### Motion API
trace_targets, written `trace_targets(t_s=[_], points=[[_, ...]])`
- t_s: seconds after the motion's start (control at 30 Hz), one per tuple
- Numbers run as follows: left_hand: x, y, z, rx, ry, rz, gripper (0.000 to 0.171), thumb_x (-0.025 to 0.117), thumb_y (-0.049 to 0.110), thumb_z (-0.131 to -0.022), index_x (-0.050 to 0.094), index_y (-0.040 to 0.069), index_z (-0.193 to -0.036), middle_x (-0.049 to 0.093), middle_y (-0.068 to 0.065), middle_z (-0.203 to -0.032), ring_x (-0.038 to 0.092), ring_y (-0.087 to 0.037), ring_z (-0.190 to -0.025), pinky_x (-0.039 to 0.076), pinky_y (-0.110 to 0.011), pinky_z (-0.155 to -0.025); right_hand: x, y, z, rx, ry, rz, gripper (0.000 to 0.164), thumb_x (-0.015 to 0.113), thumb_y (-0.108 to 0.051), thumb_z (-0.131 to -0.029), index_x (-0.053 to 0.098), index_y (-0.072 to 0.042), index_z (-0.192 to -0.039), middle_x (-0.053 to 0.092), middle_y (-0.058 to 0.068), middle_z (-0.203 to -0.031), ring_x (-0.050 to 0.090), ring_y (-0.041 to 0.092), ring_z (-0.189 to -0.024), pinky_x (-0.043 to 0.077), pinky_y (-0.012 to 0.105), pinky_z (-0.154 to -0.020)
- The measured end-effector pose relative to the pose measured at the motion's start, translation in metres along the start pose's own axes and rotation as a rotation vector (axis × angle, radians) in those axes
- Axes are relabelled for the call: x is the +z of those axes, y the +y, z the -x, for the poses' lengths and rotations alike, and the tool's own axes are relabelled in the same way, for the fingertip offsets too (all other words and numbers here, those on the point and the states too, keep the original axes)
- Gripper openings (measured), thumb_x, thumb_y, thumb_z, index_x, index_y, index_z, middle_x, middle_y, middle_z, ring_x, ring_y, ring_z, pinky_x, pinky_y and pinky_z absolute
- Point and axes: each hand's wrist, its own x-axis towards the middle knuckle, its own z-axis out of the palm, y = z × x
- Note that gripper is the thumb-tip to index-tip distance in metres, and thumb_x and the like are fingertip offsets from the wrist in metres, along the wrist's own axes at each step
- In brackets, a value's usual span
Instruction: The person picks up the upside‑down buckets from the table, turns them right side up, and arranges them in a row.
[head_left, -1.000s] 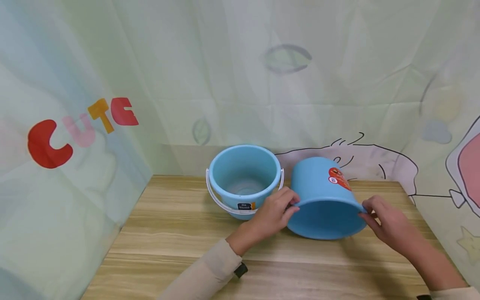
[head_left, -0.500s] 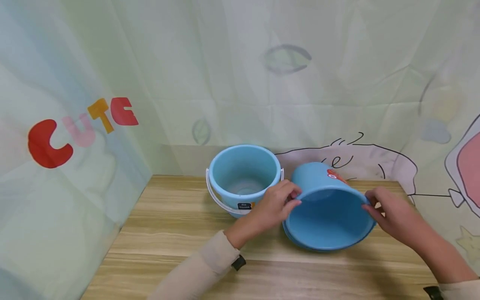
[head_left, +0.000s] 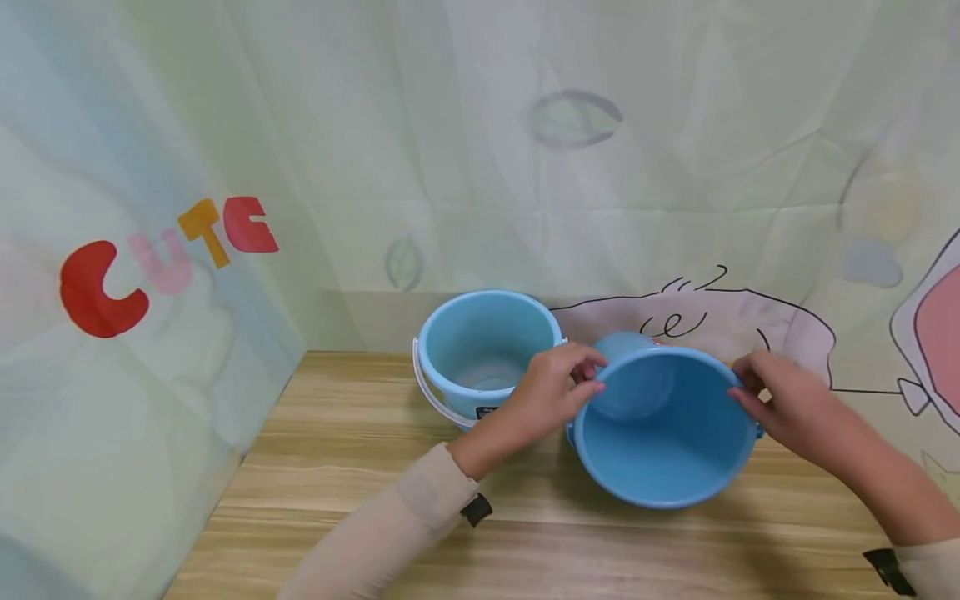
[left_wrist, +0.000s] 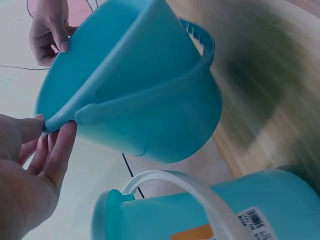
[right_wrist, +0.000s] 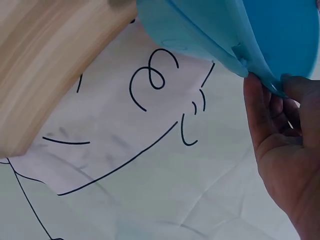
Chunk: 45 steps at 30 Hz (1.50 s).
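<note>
A blue plastic bucket [head_left: 667,442] is tilted, its mouth facing me in the head view. My left hand [head_left: 558,383] pinches its rim at the left with thumb and fingers. At the right side of the same rim, my right hand [head_left: 783,408] pinches with thumb and fingers. In the left wrist view the bucket's blue handle [left_wrist: 145,95] lies against its outer wall. Just left of it stands a second, light blue bucket [head_left: 487,350], upright, with a white handle [head_left: 431,392] hanging down in front. My left hand and wrist hide part of that bucket.
Both buckets are on a wood-grain table [head_left: 360,492]. A printed cloth [head_left: 465,167] with the letters CUTE and drawings hangs behind the table and along its sides. The upright bucket stands close to the back cloth.
The tilted bucket has turned from mouth-down towards upright, so its inside now shows to the bottom. Both hands keep their pinch and have risen slightly with the rim. The other bucket stays put.
</note>
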Motion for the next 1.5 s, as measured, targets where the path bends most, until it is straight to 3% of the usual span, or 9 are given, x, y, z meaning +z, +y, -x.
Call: trace_targets(t_s=[0.17,0.37,0.67,0.9,1.17,1.5], points=[[-0.004,0.004,-0.008,-0.059,0.008,0.021,0.025,0.075,0.004,-0.094,0.071,-0.001,-0.118,0.069,-0.010,-0.095,0.065,-0.015,-0.085,0.053,-0.013,-0.073,-0.008,-0.002,-0.008,0.039,-0.032,-0.011,0.032,0.083,0.002,-0.082,0.061,0.000,-0.106,0.068,0.007,-0.089,0.067,0.018,-0.076,0.061,0.033,-0.058],[-0.011,0.008,-0.016,-0.128,-0.012,0.032,0.024,0.074,0.004,-0.094,0.072,0.000,-0.118,0.070,-0.010,-0.094,0.065,-0.015,-0.083,0.053,-0.014,-0.070,-0.016,-0.006,-0.018,0.092,-0.089,-0.019,0.028,0.080,0.001,-0.086,0.061,0.002,-0.107,0.068,0.009,-0.090,0.067,0.019,-0.078,0.060,0.033,-0.058],[-0.023,0.012,-0.030,-0.307,-0.065,0.192,0.027,0.072,0.006,-0.096,0.071,0.002,-0.122,0.069,-0.010,-0.095,0.067,-0.012,-0.077,0.062,-0.030,-0.057,-0.026,-0.005,-0.035,0.164,-0.155,-0.036,0.027,0.076,-0.004,-0.091,0.062,0.005,-0.112,0.071,0.016,-0.095,0.070,0.027,-0.082,0.063,0.039,-0.063],[-0.032,0.006,-0.041,-0.361,-0.097,0.280,0.025,0.073,0.005,-0.095,0.071,0.002,-0.120,0.068,-0.012,-0.094,0.068,-0.015,-0.071,0.063,-0.038,-0.058,-0.029,-0.003,-0.043,0.214,-0.181,-0.089,0.027,0.072,-0.007,-0.096,0.060,0.003,-0.117,0.072,0.017,-0.098,0.071,0.027,-0.084,0.063,0.039,-0.063],[-0.039,0.011,-0.056,-0.452,-0.133,0.256,0.025,0.073,0.006,-0.095,0.072,0.004,-0.120,0.069,-0.011,-0.096,0.071,-0.019,-0.066,0.063,-0.038,-0.059,-0.032,0.002,-0.052,0.236,-0.195,-0.107,0.026,0.070,-0.011,-0.097,0.061,0.001,-0.119,0.072,0.016,-0.098,0.071,0.026,-0.082,0.062,0.037,-0.062],[-0.039,0.007,-0.082,-0.530,-0.184,0.242,0.021,0.074,0.005,-0.094,0.074,0.003,-0.115,0.074,-0.011,-0.094,0.075,-0.021,-0.068,0.064,-0.041,-0.064,-0.038,0.016,-0.067,0.304,-0.300,-0.192,0.028,0.068,-0.013,-0.100,0.060,0.001,-0.122,0.069,0.018,-0.101,0.071,0.026,-0.083,0.061,0.033,-0.058]])
